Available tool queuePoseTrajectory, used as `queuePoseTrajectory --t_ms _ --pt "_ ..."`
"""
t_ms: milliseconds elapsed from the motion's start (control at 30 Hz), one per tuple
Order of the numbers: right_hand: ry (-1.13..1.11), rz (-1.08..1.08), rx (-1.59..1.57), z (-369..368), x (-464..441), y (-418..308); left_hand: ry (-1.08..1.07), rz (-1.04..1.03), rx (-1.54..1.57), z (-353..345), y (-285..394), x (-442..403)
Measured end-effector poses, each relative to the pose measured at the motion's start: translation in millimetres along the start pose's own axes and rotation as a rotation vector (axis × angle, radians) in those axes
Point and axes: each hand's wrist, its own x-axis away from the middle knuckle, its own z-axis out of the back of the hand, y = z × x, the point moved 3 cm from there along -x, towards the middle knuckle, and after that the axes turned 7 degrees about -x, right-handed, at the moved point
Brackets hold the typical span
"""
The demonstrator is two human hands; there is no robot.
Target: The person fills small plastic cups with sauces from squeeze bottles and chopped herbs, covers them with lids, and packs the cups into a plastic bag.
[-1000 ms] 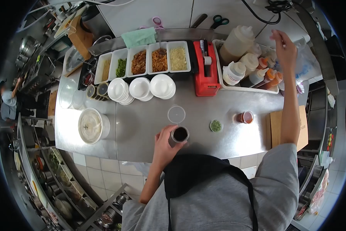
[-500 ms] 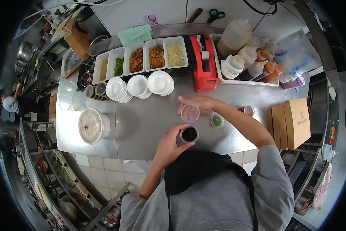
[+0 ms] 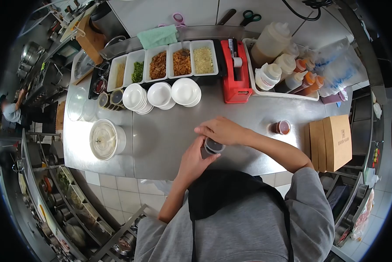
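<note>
Position of item: a small clear cup (image 3: 213, 149) with dark contents is at the front-middle of the desk (image 3: 161, 144), just ahead of the apron (image 3: 226, 192). Its long axis appears close to upright (the overhead angle prevents closer confirmation; whether the base rests on the desk cannot be told).

Left hand (image 3: 195, 158): partly closed around the cup's left side, thumb along the near edge, fingers towards the far left. The cup is held.

Right hand (image 3: 225, 131): arched over the cup's far edge, fingers bent and pointing left, their tips overlapping the left fingertips in view. Its underside is hidden; whether it grips anything cannot be told.

Key relation: the cup lies to the right of the left palm and on the near side of the right hand. The left is the enclosing hand; the right covers from above. A greyish translucent lid (image 3: 217, 145) appears to lie across the cup's mouth (seating not verifiable).

Elsewhere: a red-filled cup (image 3: 283, 127) sits beyond the right forearm, well apart.
</note>
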Motion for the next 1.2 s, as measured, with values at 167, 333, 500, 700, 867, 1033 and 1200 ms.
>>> queuePoseTrajectory --t_ms 167,333,500,700,867,1033,1200 --pt "0.172 -0.072 0.093 -12 1 9 -0.006 0.021 0.115 -1 -2 0" --pt "0.213 -0.066 0.032 -12 -1 14 -0.065 0.141 0.549 -6 -21 -2" --pt "0.294 -0.048 0.076 -19 -2 23 -0.018 0.262 0.713 -13 -34 -13" --pt "0.413 -0.051 0.127 -26 -3 27 0.029 0.215 0.663 -12 -32 -17" --pt "0.494 -0.138 0.163 -31 -5 33 0.093 0.221 0.529 -15 -32 -20" --pt "0.602 -0.135 0.162 -43 -15 39 0.366 0.188 0.069 -24 -27 -35" --pt "0.586 -0.212 0.06 -40 -19 34 0.362 0.301 -0.039 -18 -25 -40"
